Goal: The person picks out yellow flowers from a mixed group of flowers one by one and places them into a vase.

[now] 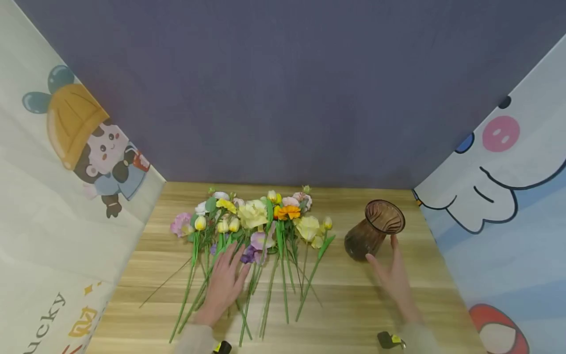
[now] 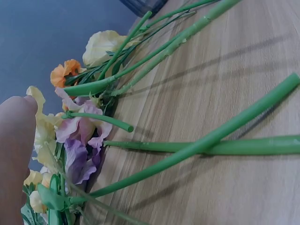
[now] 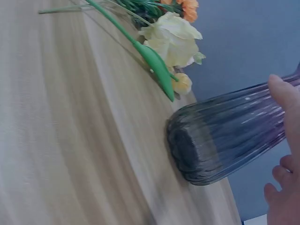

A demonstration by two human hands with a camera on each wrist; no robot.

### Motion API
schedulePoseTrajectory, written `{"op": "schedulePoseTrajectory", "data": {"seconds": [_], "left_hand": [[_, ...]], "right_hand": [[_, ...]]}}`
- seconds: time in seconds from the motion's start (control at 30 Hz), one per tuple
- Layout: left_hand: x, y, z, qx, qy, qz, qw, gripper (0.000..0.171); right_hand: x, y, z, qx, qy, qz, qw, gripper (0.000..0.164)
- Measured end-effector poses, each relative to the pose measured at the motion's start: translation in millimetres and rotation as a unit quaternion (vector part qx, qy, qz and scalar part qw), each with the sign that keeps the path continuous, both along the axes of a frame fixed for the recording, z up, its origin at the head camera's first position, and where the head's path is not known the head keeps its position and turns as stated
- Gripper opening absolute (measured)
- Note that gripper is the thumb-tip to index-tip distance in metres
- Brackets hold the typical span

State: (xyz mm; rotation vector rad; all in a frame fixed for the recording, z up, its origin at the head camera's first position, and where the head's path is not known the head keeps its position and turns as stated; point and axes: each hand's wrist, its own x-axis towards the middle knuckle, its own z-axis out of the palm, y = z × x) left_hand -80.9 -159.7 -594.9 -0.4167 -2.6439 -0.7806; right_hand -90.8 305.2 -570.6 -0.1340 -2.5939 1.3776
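Near the far right corner of the desk [image 1: 345, 314]: brown vase [image 1: 360, 241] upright, your right hand [image 1: 398, 282] at its near side.
Your right thumb and index finger stand parted by the vase, hand unclenched; contact with it cannot be told. Your left hand [image 1: 223, 285] is released, fingers fairly straight over the flower stems [image 1: 283, 290], fingertips near a purple flower [image 1: 249, 254]; touch cannot be told. Loose flowers spread to the left of the vase, blooms toward the desk's far edge, stems toward its near edge. Large pale yellow bloom [image 1: 253, 215] mid-spread, orange flower [image 1: 289, 212] right of it, pinkish-purple flower [image 1: 180, 224] nearest the left edge.
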Motion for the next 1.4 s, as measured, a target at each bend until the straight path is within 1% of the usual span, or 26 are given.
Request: {"op": "schedulePoseTrajectory", "data": {"seconds": [0.07,0.17,0.33,0.43,0.5,0.6,0.7,0.83,0.93,1.0,1.07,1.17,1.3,1.4], "left_hand": [[-0.9,1.7,0.7,0.016,-0.003,-0.003,0.9999,0.055],[-1.5,4.2,1.4,0.03,-0.019,0.001,0.9994,0.054],[-5.1,9.5,0.0,0.029,-0.056,0.007,0.998,0.05],[-8.8,14.2,0.6,0.036,-0.066,0.005,0.9972,0.047],[-11.5,17.1,1.5,0.043,-0.063,0.002,0.9971,0.045],[-15.3,21.3,2.5,0.05,-0.047,0.002,0.9976,0.041],[-18.8,24.8,2.7,0.058,-0.031,0.003,0.9978,0.04],[-23.0,29.0,2.7,0.057,-0.004,0.002,0.9984,0.037],[-25.4,33.2,2.9,0.055,0.02,0.0,0.9983,0.035],[-27.5,36.7,4.0,0.058,0.026,-0.001,0.998,0.033],[-29.7,40.3,4.4,0.059,0.023,0.001,0.998,0.031],[-35.1,45.6,6.6,0.067,0.008,-0.001,0.9977,0.028],[-41.9,51.9,11.2,0.081,-0.019,-0.001,0.9966,0.026],[-45.3,55.6,14.6,0.082,-0.037,0.009,0.996,0.026]], "right_hand": [[-3.7,1.5,3.8,-0.006,-0.006,0.002,1.0,0.1],[-7.4,3.4,9.1,-0.011,-0.022,0.008,1.0,0.102],[-13.4,4.6,19.7,-0.028,-0.036,0.021,0.999,0.101],[-16.3,3.8,26.6,-0.038,-0.039,0.022,0.998,0.099],[-18.8,2.8,30.2,-0.046,-0.041,0.02,0.998,0.098],[-22.6,1.4,33.2,-0.055,-0.042,0.015,0.998,0.098],[-27.7,0.7,33.3,-0.06,-0.027,0.019,0.998,0.098],[-33.6,-1.1,34.4,-0.08,-0.013,0.027,0.996,0.098],[-37.7,-1.5,36.0,-0.092,-0.028,0.022,0.995,0.095],[-40.4,-0.8,36.9,-0.101,-0.045,0.016,0.994,0.095],[-42.6,-0.1,37.8,-0.114,-0.061,0.01,0.992,0.096],[-46.7,0.0,38.0,-0.149,-0.059,0.002,0.987,0.093],[-51.3,-2.7,37.4,-0.165,-0.032,-0.011,0.986,0.082],[-53.3,-6.0,37.1,-0.169,-0.015,-0.027,0.985,0.07]]}}
